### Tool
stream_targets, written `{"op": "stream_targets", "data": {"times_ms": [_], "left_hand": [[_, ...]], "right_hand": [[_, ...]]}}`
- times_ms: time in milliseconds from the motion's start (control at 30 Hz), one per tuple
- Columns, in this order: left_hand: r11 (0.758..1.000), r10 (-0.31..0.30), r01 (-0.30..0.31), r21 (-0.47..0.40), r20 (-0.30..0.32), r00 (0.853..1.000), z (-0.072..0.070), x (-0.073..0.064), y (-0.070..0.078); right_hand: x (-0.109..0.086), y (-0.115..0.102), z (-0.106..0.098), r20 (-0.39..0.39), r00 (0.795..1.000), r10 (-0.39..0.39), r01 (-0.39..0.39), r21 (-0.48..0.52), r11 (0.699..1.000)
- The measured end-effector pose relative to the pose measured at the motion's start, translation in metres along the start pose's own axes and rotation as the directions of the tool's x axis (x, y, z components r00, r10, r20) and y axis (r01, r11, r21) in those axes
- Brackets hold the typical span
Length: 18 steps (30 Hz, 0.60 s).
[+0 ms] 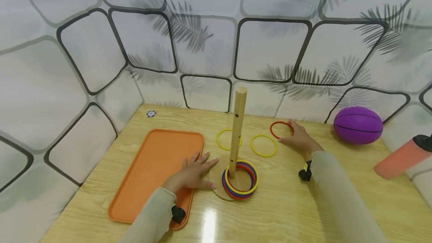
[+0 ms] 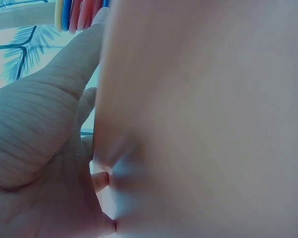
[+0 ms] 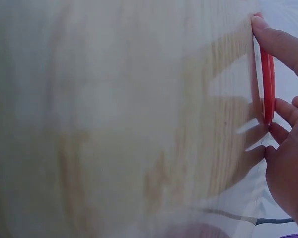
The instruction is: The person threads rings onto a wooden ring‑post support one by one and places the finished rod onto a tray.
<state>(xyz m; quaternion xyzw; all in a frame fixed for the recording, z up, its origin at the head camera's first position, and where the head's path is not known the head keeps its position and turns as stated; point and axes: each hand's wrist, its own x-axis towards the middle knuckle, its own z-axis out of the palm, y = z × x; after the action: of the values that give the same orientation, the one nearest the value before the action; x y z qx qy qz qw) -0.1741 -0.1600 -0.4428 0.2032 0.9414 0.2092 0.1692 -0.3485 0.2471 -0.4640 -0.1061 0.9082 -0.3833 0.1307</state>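
Note:
My right hand (image 1: 297, 138) grips a red ring (image 1: 280, 123) by its edge at the back of the table. In the right wrist view the thumb is at one end of the red ring (image 3: 268, 84) and fingertips are at the other, close to the wood surface. My left hand (image 1: 194, 173) lies with fingers spread over the right edge of an orange tray (image 1: 152, 171) and the round base of a wooden peg stand (image 1: 239, 123). Around the post's foot lies a stack of yellow, blue and red rings (image 1: 251, 190), near the left thumb.
Two loose yellow rings (image 1: 264, 156) lie behind the stand, one partly hidden by the post. A purple ball (image 1: 358, 125) sits at the back right, near a pink cylinder with a dark end (image 1: 403, 157). A small chip (image 1: 151, 114) lies at the back left. Patterned walls enclose the table.

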Motion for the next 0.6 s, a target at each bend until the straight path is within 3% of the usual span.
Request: {"op": "stream_targets", "data": {"times_ms": [267,600], "left_hand": [[1.0,0.0,0.0,0.013,0.007,1.0,0.004,0.006,-0.001],[1.0,-0.002,0.002,0.025,-0.002,1.0,0.003,0.005,0.001]], "right_hand": [[-0.003,0.005,0.0,-0.037,0.998,-0.047,0.041,-0.154,0.987],[-0.015,0.005,-0.011,-0.063,0.998,-0.02,0.014,-0.09,0.996]]}}
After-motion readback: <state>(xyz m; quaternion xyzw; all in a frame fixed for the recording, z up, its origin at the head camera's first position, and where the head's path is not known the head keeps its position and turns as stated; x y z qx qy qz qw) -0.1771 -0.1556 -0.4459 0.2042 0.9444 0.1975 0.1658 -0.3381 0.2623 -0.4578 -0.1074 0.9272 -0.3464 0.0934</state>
